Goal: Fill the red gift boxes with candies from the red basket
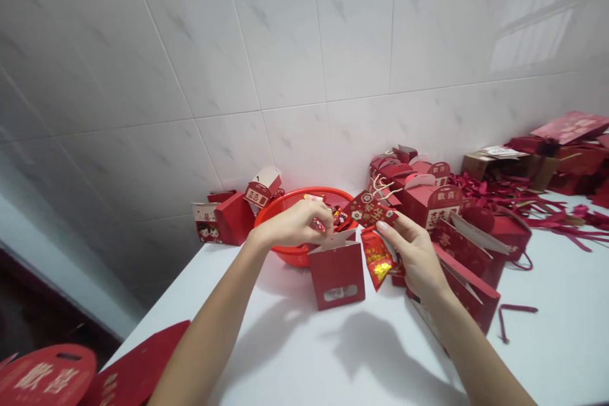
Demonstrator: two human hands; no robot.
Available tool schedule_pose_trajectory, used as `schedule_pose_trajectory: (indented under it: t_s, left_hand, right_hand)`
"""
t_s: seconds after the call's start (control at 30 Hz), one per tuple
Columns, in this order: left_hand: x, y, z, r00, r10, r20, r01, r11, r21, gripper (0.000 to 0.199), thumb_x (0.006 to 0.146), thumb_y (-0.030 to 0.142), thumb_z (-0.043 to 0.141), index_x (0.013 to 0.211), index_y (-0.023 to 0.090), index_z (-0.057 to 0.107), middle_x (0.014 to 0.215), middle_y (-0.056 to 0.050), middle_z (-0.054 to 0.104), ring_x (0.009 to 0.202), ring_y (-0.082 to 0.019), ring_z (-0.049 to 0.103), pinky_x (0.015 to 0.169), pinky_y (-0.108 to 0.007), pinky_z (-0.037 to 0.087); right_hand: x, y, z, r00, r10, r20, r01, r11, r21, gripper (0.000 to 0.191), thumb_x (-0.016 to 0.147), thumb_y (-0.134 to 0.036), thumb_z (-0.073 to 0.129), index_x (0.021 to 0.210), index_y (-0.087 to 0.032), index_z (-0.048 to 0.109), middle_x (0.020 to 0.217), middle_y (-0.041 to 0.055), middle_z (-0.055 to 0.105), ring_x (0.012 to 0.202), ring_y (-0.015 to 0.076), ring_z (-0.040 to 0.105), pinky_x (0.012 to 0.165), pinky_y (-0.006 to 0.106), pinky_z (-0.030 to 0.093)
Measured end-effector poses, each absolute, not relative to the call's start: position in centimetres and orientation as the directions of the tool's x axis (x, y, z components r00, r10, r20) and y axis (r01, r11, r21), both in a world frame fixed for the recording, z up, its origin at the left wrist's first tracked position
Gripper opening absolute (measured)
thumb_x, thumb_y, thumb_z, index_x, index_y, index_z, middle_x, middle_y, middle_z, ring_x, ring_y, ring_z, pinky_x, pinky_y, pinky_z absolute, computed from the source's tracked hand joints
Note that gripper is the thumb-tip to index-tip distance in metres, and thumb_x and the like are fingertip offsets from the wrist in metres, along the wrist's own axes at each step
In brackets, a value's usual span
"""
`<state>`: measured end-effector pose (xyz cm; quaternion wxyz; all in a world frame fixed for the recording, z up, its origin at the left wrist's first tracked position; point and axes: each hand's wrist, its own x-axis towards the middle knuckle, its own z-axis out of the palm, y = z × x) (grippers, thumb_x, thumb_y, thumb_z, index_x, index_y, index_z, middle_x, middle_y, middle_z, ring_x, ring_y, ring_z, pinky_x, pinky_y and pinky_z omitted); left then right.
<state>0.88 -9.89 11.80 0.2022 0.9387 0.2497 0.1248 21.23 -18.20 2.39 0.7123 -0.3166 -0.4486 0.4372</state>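
A red paper gift box (337,273) with a small clear window stands on the white table, its top flaps apart. My left hand (304,222) is closed in a pinch at the box's upper left flap. Just right of the box, my right hand (413,250) is closed on a shiny red and gold packet (378,259). A red flower-patterned paper piece (368,209) sits at the same fingertips; whether it is held too is hard to tell. Behind the box, a red plastic basket (288,255) contains small wrapped sweets, partly hidden by my left hand.
Red gift boxes (428,203) crowd the right side, several with cord handles. Dark red ribbons (499,203) lie farther right by an open carton (497,168). More boxes (233,219) stand at the back left. Flat red boxes (137,368) lie at the front left. A tiled wall (285,76) bounds the table.
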Motion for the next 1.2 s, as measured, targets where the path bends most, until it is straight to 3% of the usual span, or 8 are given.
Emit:
schedule_pose_trajectory:
  t_s: [0.2,0.33,0.43,0.57,0.8,0.97,1.1,1.2]
  left_hand:
    - [0.4,-9.1,11.5,0.832,0.555,0.015,0.474,-0.724,0.501,0.021,0.073,0.014,0.062,0.082,0.023,0.079,0.081,-0.001,0.074,0.076,-0.019,0.065,0.073,-0.026,0.046]
    - [0.0,-8.8,11.5,0.755,0.653,-0.060,0.616,-0.676,0.405,0.032,0.069,0.021,0.070,0.100,0.023,0.078,0.089,0.000,0.072,0.083,-0.020,0.064,0.073,-0.026,0.045]
    - [-0.1,-8.6,11.5,0.717,0.681,-0.150,0.682,-0.639,0.356,0.042,0.070,0.027,0.072,0.111,0.024,0.074,0.099,-0.001,0.071,0.090,-0.021,0.063,0.074,-0.025,0.044]
    - [0.0,-8.4,11.5,0.733,0.660,-0.164,0.665,-0.647,0.373,0.047,0.068,0.026,0.073,0.115,0.026,0.072,0.109,-0.001,0.070,0.102,-0.023,0.060,0.077,-0.024,0.043]
    - [0.1,-8.5,11.6,0.681,0.702,-0.211,0.721,-0.591,0.361,0.048,0.066,0.030,0.075,0.114,0.025,0.071,0.110,-0.001,0.069,0.099,-0.023,0.061,0.075,-0.025,0.042]
    - [-0.1,-8.2,11.3,0.697,0.689,-0.201,0.700,-0.592,0.399,0.047,0.067,0.032,0.075,0.114,0.025,0.072,0.121,-0.004,0.066,0.110,-0.026,0.058,0.084,-0.028,0.043]
    - [-0.3,-7.9,11.1,0.717,0.679,-0.156,0.676,-0.623,0.393,0.045,0.068,0.036,0.076,0.112,0.029,0.073,0.121,-0.004,0.066,0.111,-0.027,0.059,0.086,-0.029,0.043]
    - [-0.4,-7.9,11.0,0.717,0.680,-0.152,0.673,-0.619,0.404,0.046,0.067,0.037,0.076,0.112,0.028,0.074,0.121,-0.004,0.066,0.109,-0.027,0.060,0.084,-0.029,0.043]
  right_hand:
    - [21.7,-17.8,3.6,0.099,0.867,0.489,0.079,0.483,-0.872,0.021,0.088,-0.039,0.066,0.098,-0.021,0.071,0.090,0.0026,0.074,0.082,0.0215,0.068,0.071,0.028,0.052]
    - [21.9,-17.3,4.5,0.012,0.782,0.623,0.476,0.544,-0.691,0.016,0.091,-0.030,0.057,0.092,-0.020,0.069,0.088,0.0035,0.073,0.079,0.0192,0.066,0.073,0.027,0.048]
    - [21.9,-16.9,5.0,-0.072,0.761,0.645,0.605,0.548,-0.578,0.014,0.091,-0.025,0.054,0.090,-0.020,0.067,0.088,0.0049,0.072,0.079,0.0193,0.065,0.074,0.028,0.047]
    - [21.8,-16.3,5.4,-0.129,0.779,0.613,0.642,0.537,-0.547,0.013,0.089,-0.019,0.054,0.088,-0.020,0.067,0.087,0.0050,0.070,0.077,0.0189,0.063,0.071,0.027,0.045]
    - [20.9,-15.1,5.9,-0.157,0.796,0.585,0.628,0.537,-0.563,0.016,0.081,-0.012,0.060,0.086,-0.023,0.071,0.088,0.0033,0.071,0.082,0.0201,0.065,0.075,0.028,0.045]
    - [20.7,-15.1,5.8,0.093,0.749,0.656,0.539,0.516,-0.665,0.010,0.081,-0.025,0.062,0.084,-0.020,0.070,0.080,0.0032,0.071,0.069,0.0175,0.062,0.067,0.028,0.045]
    - [20.6,-14.8,5.3,0.279,0.725,0.630,0.384,0.517,-0.765,0.006,0.075,-0.023,0.059,0.075,-0.018,0.063,0.063,-0.0009,0.062,0.052,0.0130,0.052,0.052,0.024,0.040]
    - [20.2,-14.4,5.0,0.350,0.712,0.609,0.240,0.560,-0.793,0.007,0.076,-0.023,0.057,0.080,-0.019,0.061,0.064,-0.0022,0.059,0.054,0.0123,0.053,0.051,0.023,0.042]
